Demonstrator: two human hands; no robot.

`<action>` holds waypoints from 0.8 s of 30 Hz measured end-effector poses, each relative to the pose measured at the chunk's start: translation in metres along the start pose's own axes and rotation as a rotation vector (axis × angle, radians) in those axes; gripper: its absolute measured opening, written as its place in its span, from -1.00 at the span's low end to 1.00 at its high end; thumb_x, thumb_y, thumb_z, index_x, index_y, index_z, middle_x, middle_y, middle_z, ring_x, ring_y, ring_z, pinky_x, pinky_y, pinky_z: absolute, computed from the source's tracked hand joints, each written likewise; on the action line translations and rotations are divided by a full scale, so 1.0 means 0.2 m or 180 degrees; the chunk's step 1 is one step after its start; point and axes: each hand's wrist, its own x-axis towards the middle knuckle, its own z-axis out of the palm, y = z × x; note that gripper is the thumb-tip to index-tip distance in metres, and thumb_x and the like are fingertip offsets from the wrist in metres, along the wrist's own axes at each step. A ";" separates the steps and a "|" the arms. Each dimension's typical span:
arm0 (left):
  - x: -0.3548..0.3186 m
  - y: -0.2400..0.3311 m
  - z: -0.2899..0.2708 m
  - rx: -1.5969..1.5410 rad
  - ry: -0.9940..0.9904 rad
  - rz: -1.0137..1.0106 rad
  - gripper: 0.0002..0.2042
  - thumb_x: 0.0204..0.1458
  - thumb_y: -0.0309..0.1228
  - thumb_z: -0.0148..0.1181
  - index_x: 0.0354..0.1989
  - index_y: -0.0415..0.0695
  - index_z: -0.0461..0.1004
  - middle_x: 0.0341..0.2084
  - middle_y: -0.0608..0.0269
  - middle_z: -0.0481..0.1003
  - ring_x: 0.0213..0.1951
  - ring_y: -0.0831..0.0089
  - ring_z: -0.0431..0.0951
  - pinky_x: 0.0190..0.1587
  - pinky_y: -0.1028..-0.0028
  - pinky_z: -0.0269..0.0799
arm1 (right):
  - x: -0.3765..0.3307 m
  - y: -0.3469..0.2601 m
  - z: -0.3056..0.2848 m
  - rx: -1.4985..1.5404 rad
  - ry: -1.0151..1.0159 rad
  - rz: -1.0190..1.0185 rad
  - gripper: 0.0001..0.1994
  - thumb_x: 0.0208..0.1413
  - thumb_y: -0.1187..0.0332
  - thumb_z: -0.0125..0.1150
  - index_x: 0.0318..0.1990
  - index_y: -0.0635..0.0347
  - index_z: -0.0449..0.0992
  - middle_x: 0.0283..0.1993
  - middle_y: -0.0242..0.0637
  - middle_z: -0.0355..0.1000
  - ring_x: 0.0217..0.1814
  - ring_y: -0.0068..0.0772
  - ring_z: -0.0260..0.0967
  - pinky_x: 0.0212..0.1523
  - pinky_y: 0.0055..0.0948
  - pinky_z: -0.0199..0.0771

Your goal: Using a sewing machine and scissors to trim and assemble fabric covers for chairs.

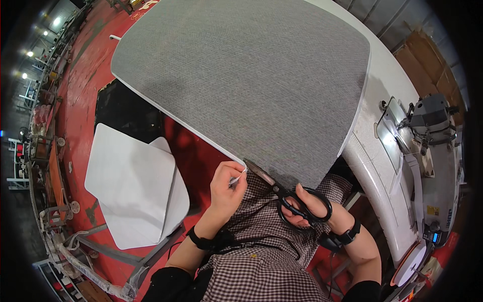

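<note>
1. One grey fabric panel (241, 75) spread out beyond both hands, its far edge cut off at the top of the view. White edging (196, 131) ran along its rim, down to the left hand.
2. The left hand (227, 187) was pinching the edging between thumb and fingers near the panel's near corner; the fingers hid part of the strip.
3. The right hand (308, 207) was gripping one pair of black scissors (275, 188), thumb through one of two handle loops. The tips lay just beside the left fingertips; whether the blades met the strip was hard to make out.
4. Two dark wristbands showed, one per wrist. A checked apron (266, 274) lay below both hands.
5. Left of the left hand lay white sheets (131, 171), at least two, overlapping so that an exact count was hidden. A black item beyond them could not be identified.
6. Right of the right hand stood a white table (370, 163) and one sewing machine (432, 126); farther off, cardboard (422, 60) was partly hidden behind the machine.
</note>
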 end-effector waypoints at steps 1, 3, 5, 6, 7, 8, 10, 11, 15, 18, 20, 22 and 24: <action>0.00 -0.01 0.00 0.0000 -0.0008 0.0026 -0.90 -0.03 -0.66 0.10 -0.46 -0.22 0.30 -0.33 0.22 0.37 -0.38 0.60 0.36 -0.37 0.63 0.31 | 0.01 -0.01 0.00 0.0001 -0.0009 0.0000 -0.25 0.04 -0.40 -0.63 -0.52 0.15 0.24 -0.74 -0.52 0.14 -0.80 -0.73 0.10 -0.82 -0.72 0.15; -0.01 -0.02 0.00 -0.0083 0.0082 0.0086 -0.90 -0.02 -0.66 0.07 -0.44 -0.23 0.28 -0.32 0.22 0.36 -0.36 0.61 0.36 -0.34 0.64 0.31 | 0.03 -0.02 0.00 -0.0045 0.0095 0.0043 -0.25 0.05 -0.40 -0.64 -0.52 0.14 0.23 -0.74 -0.52 0.13 -0.81 -0.73 0.08 -0.83 -0.71 0.13; -0.01 -0.03 0.00 -0.0427 0.0150 -0.0158 -0.90 -0.01 -0.66 0.06 -0.44 -0.23 0.27 -0.31 0.22 0.36 -0.34 0.62 0.36 -0.33 0.64 0.31 | 0.04 -0.02 0.00 0.0078 0.0141 -0.0078 -0.25 0.04 -0.40 -0.65 -0.51 0.14 0.23 -0.74 -0.52 0.13 -0.81 -0.73 0.08 -0.83 -0.71 0.12; -0.01 -0.04 0.00 -0.0847 0.0198 -0.0436 -0.89 0.00 -0.66 0.05 -0.44 -0.23 0.25 -0.31 0.22 0.36 -0.33 0.62 0.35 -0.32 0.64 0.31 | 0.03 -0.02 0.01 0.0139 0.0205 -0.0184 -0.25 0.04 -0.41 -0.65 -0.51 0.14 0.22 -0.73 -0.51 0.13 -0.81 -0.73 0.07 -0.83 -0.70 0.11; -0.01 -0.04 0.00 -0.0775 0.0218 -0.0416 -0.89 0.00 -0.66 0.05 -0.44 -0.23 0.25 -0.31 0.22 0.36 -0.33 0.62 0.35 -0.32 0.64 0.31 | 0.02 -0.02 0.01 0.0090 0.0247 -0.0246 -0.25 0.02 -0.42 -0.64 -0.50 0.14 0.23 -0.72 -0.52 0.14 -0.80 -0.74 0.06 -0.81 -0.71 0.10; -0.01 -0.04 0.00 -0.0697 0.0244 -0.0375 -0.89 0.01 -0.65 0.04 -0.44 -0.22 0.24 -0.31 0.23 0.36 -0.35 0.64 0.34 -0.34 0.65 0.30 | 0.00 -0.01 0.01 0.0085 0.0249 -0.0240 -0.25 0.02 -0.42 -0.64 -0.50 0.14 0.23 -0.72 -0.52 0.14 -0.80 -0.74 0.06 -0.81 -0.71 0.10; -0.01 -0.03 0.00 -0.0624 0.0267 -0.0337 -0.89 0.01 -0.65 0.02 -0.44 -0.22 0.23 -0.32 0.24 0.36 -0.37 0.65 0.33 -0.36 0.65 0.29 | -0.04 0.00 0.02 -0.0146 0.0192 -0.0191 -0.25 0.02 -0.43 -0.61 -0.50 0.13 0.23 -0.71 -0.52 0.14 -0.77 -0.74 0.07 -0.80 -0.72 0.10; -0.01 -0.02 0.00 -0.0396 0.0320 -0.0400 -0.88 -0.02 -0.64 0.06 -0.45 -0.22 0.24 -0.35 0.21 0.38 -0.37 0.56 0.36 -0.35 0.60 0.30 | -0.06 0.01 0.03 -0.0270 0.0130 -0.0133 -0.26 0.01 -0.43 -0.59 -0.48 0.12 0.23 -0.69 -0.54 0.13 -0.74 -0.75 0.06 -0.77 -0.72 0.10; -0.01 0.00 0.00 -0.0189 0.0382 -0.0426 -0.88 -0.06 -0.62 0.09 -0.47 -0.22 0.25 -0.37 0.17 0.41 -0.38 0.45 0.39 -0.35 0.54 0.32 | -0.09 0.03 0.04 -0.0251 0.0003 0.0249 -0.26 0.00 -0.45 -0.58 -0.44 0.11 0.23 -0.68 -0.55 0.11 -0.71 -0.74 0.04 -0.73 -0.70 0.11; 0.00 0.00 0.00 -0.0230 0.0362 -0.0429 -0.88 -0.06 -0.62 0.10 -0.49 -0.22 0.26 -0.38 0.17 0.41 -0.38 0.44 0.40 -0.35 0.53 0.32 | -0.08 0.05 0.03 -0.0276 -0.0067 0.0228 -0.25 -0.01 -0.45 -0.58 -0.46 0.12 0.24 -0.69 -0.54 0.12 -0.72 -0.74 0.06 -0.74 -0.70 0.13; 0.00 0.00 0.00 -0.0146 0.0370 -0.0314 -0.88 -0.06 -0.62 0.10 -0.49 -0.22 0.27 -0.38 0.17 0.41 -0.38 0.44 0.39 -0.36 0.52 0.32 | -0.06 0.05 0.02 -0.0160 -0.0095 0.0216 -0.25 -0.01 -0.45 -0.59 -0.47 0.12 0.24 -0.70 -0.54 0.12 -0.74 -0.74 0.07 -0.75 -0.70 0.14; -0.01 0.01 0.00 -0.0079 0.0369 -0.0244 -0.88 -0.07 -0.62 0.11 -0.50 -0.22 0.27 -0.38 0.17 0.40 -0.38 0.44 0.39 -0.37 0.52 0.31 | -0.04 0.05 0.01 -0.0047 -0.0164 0.0159 -0.24 -0.01 -0.45 -0.59 -0.48 0.13 0.24 -0.70 -0.53 0.13 -0.75 -0.74 0.08 -0.76 -0.70 0.16; -0.01 0.01 0.00 -0.0146 0.0348 -0.0276 -0.88 -0.08 -0.62 0.12 -0.50 -0.22 0.28 -0.39 0.18 0.40 -0.39 0.45 0.39 -0.38 0.53 0.30 | -0.04 0.05 0.00 -0.0010 -0.0152 0.0148 -0.24 0.00 -0.44 -0.60 -0.49 0.14 0.25 -0.72 -0.52 0.15 -0.77 -0.73 0.10 -0.78 -0.71 0.18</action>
